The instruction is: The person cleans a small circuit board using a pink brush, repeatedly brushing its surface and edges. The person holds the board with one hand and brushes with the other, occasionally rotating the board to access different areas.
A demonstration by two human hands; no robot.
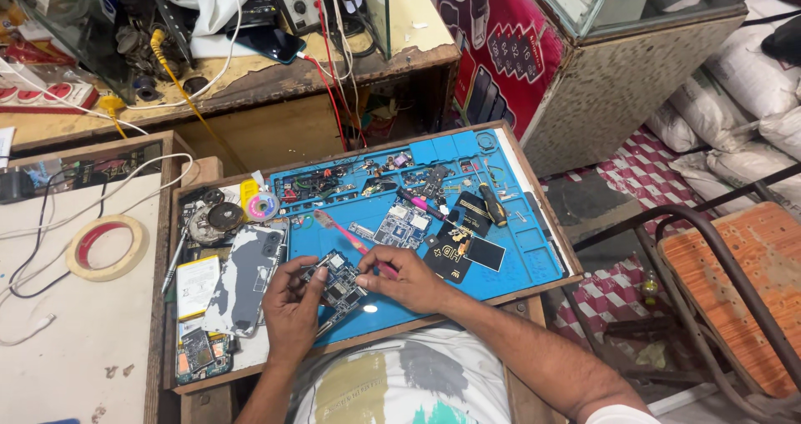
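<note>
Both hands hold a small phone circuit board (338, 280) over the front of a blue repair mat (517, 249). My left hand (292, 303) grips the board's left edge. On the board's right side my right hand (405, 278) pinches it, with a pink tool (346, 236) lying just behind the fingers. A second circuit board (403, 226) lies on the mat a little further back. A grey phone back cover (244, 278) rests left of my left hand.
On the mat lie small parts, a black-and-yellow screwdriver (492, 204) and black cards (467, 253). A white battery (197, 286) and a tape roll (106, 247) sit at the left. A cluttered bench is behind, and an orange-seated chair (743, 265) stands at the right.
</note>
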